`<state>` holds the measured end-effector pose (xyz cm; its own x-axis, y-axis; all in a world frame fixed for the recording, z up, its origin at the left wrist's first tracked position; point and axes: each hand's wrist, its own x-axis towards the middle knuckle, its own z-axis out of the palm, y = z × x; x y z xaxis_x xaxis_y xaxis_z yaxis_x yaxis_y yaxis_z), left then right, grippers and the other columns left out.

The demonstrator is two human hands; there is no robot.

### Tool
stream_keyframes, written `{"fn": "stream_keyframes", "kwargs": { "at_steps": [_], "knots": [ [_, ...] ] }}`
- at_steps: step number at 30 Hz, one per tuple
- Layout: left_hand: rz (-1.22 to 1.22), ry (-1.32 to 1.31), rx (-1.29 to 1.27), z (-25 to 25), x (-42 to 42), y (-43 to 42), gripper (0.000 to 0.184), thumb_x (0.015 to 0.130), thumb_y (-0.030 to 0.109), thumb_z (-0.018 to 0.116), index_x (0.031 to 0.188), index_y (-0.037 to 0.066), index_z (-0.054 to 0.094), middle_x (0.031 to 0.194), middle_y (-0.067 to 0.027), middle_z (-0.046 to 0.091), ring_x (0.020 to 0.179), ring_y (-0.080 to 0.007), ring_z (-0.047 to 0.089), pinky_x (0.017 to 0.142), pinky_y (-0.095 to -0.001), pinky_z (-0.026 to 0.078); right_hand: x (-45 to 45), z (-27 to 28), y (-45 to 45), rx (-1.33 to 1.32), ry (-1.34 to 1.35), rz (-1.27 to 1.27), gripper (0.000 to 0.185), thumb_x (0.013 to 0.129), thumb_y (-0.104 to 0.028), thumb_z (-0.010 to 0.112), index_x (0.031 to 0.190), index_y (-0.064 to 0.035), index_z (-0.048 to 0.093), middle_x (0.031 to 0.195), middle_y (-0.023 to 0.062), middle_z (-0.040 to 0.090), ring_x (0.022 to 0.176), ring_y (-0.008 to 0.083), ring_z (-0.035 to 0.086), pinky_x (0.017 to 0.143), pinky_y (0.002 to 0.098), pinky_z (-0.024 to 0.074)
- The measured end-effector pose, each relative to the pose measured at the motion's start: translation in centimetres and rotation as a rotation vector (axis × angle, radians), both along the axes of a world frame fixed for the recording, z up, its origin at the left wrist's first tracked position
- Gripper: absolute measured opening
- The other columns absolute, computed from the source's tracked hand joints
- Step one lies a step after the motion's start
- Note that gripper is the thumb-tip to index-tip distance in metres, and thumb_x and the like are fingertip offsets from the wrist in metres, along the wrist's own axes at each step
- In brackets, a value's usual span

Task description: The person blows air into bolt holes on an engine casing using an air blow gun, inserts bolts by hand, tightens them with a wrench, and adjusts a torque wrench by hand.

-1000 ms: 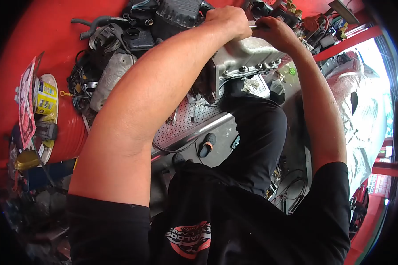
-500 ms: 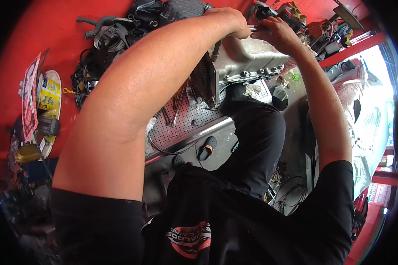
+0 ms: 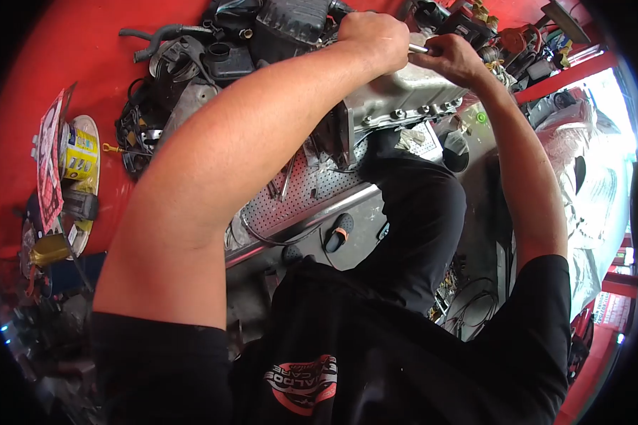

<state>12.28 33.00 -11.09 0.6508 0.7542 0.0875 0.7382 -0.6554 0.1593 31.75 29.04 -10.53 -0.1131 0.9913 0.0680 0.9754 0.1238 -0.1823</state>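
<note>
Near the top of the head view, my left hand is closed in a fist around one end of a shiny metal tool handle. The fingers of my right hand wrap the handle's other end. Only a short length of the bar shows between the hands; the tool's head is hidden. Just below them sits a silver engine oil pan, with several bolts along its lower flange. My left forearm covers part of the engine's near end.
A perforated metal bench top holds long tools. Black plastic engine parts and a hose lie behind on a red surface. A yellow can stands at left. Below are a shoe and cables; plastic-wrapped parts are at right.
My left hand has turned and shifted slightly right, its fist now facing the camera more. The right hand has moved slightly, still on the handle. The camera view has shifted a little.
</note>
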Motion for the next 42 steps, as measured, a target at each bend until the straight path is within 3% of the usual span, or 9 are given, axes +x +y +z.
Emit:
{"fn": "stream_keyframes", "kwargs": {
  "at_steps": [2, 4, 6, 9, 13, 17, 26, 28, 42],
  "knots": [
    [0.055, -0.058, 0.001, 0.1, -0.5, -0.6, 0.031, 0.083, 0.025, 0.065, 0.111, 0.013, 0.075, 0.108, -0.0086, 0.074, 0.103, -0.0225, 0.070, 0.082, -0.0376, 0.055, -0.2, 0.6, 0.1, -0.033, 0.026, 0.002, 0.052, 0.078, -0.052, 0.077, 0.079, -0.0008, 0.067, 0.062, 0.0067, 0.056, 0.061, 0.0158, 0.054, 0.063, 0.0345, 0.0454],
    [0.020, -0.182, -0.013, -0.4, -0.7, -0.3, 0.031, 0.081, 0.021, 0.066, 0.109, 0.010, 0.074, 0.101, -0.0130, 0.074, 0.099, -0.0248, 0.071, 0.079, -0.0388, 0.055, -0.7, 0.9, -0.3, -0.012, 0.083, 0.004, 0.051, 0.078, -0.051, 0.077, 0.079, -0.0006, 0.068, 0.063, 0.0067, 0.057, 0.060, 0.0157, 0.053, 0.063, 0.0345, 0.0454],
    [0.031, -0.120, -0.045, 1.3, -1.0, -0.4, 0.026, 0.081, 0.016, 0.063, 0.101, 0.004, 0.075, 0.103, -0.0187, 0.072, 0.101, -0.0319, 0.070, 0.086, -0.0414, 0.055, -1.2, 0.4, -0.8, -0.011, 0.098, -0.038, 0.053, 0.075, -0.053, 0.078, 0.079, -0.0009, 0.069, 0.065, 0.0087, 0.061, 0.062, 0.0194, 0.058, 0.066, 0.0360, 0.0481],
    [-0.046, -0.107, 0.024, 0.7, -0.8, -0.6, 0.026, 0.083, 0.017, 0.060, 0.100, 0.005, 0.075, 0.101, -0.0180, 0.073, 0.099, -0.0318, 0.070, 0.085, -0.0415, 0.055, -1.5, -1.1, -2.8, 0.096, 0.080, -0.320, 0.059, 0.066, -0.061, 0.075, 0.086, -0.0045, 0.076, 0.077, 0.0143, 0.071, 0.076, 0.0288, 0.070, 0.077, 0.0393, 0.0532],
    [-0.103, -0.071, 0.078, 0.6, -1.0, -0.8, 0.026, 0.083, 0.018, 0.059, 0.099, 0.005, 0.075, 0.101, -0.0174, 0.073, 0.097, -0.0320, 0.071, 0.086, -0.0429, 0.054, -2.0, -1.0, -3.4, 0.094, 0.108, -0.371, 0.059, 0.065, -0.060, 0.076, 0.094, -0.0090, 0.078, 0.082, 0.0140, 0.073, 0.082, 0.0286, 0.071, 0.081, 0.0385, 0.0539],
    [-0.138, -0.012, 0.117, 0.9, -1.1, -1.0, 0.026, 0.082, 0.018, 0.059, 0.099, 0.005, 0.075, 0.101, -0.0173, 0.073, 0.098, -0.0319, 0.071, 0.087, -0.0447, 0.054, -2.4, -1.9, -3.9, 0.237, 0.128, -0.366, 0.049, 0.070, -0.053, 0.080, 0.071, -0.0058, 0.069, 0.061, 0.0022, 0.058, 0.060, 0.0148, 0.055, 0.064, 0.0336, 0.0464],
    [-0.165, -0.007, 0.154, 1.2, -1.4, -1.0, 0.026, 0.081, 0.018, 0.060, 0.099, 0.007, 0.075, 0.102, -0.0165, 0.073, 0.099, -0.0321, 0.070, 0.087, -0.0464, 0.054, -2.7, -1.2, -4.0, 0.175, 0.095, -0.407, 0.056, 0.066, -0.059, 0.080, 0.087, -0.0069, 0.076, 0.073, 0.0076, 0.069, 0.070, 0.0193, 0.066, 0.073, 0.0350, 0.0509],
    [-0.186, -0.026, 0.103, 1.1, -1.6, -0.9, 0.027, 0.081, 0.018, 0.060, 0.100, 0.007, 0.075, 0.103, -0.0168, 0.073, 0.099, -0.0331, 0.070, 0.086, -0.0456, 0.054, -3.5, -1.4, -4.7, 0.151, 0.051, -0.499, 0.061, 0.064, -0.065, 0.073, 0.094, -0.0120, 0.079, 0.090, 0.0144, 0.074, 0.088, 0.0293, 0.071, 0.082, 0.0396, 0.0539],
    [-0.207, -0.018, 0.137, 1.0, -2.1, -0.8, 0.027, 0.082, 0.018, 0.058, 0.099, 0.008, 0.076, 0.104, -0.0164, 0.073, 0.099, -0.0329, 0.070, 0.085, -0.0443, 0.055, -4.6, -0.9, -5.3, 0.124, 0.088, -0.540, 0.063, 0.063, -0.065, 0.074, 0.095, -0.0106, 0.079, 0.092, 0.0127, 0.075, 0.089, 0.0286, 0.071, 0.082, 0.0388, 0.0543]
  ]
}}
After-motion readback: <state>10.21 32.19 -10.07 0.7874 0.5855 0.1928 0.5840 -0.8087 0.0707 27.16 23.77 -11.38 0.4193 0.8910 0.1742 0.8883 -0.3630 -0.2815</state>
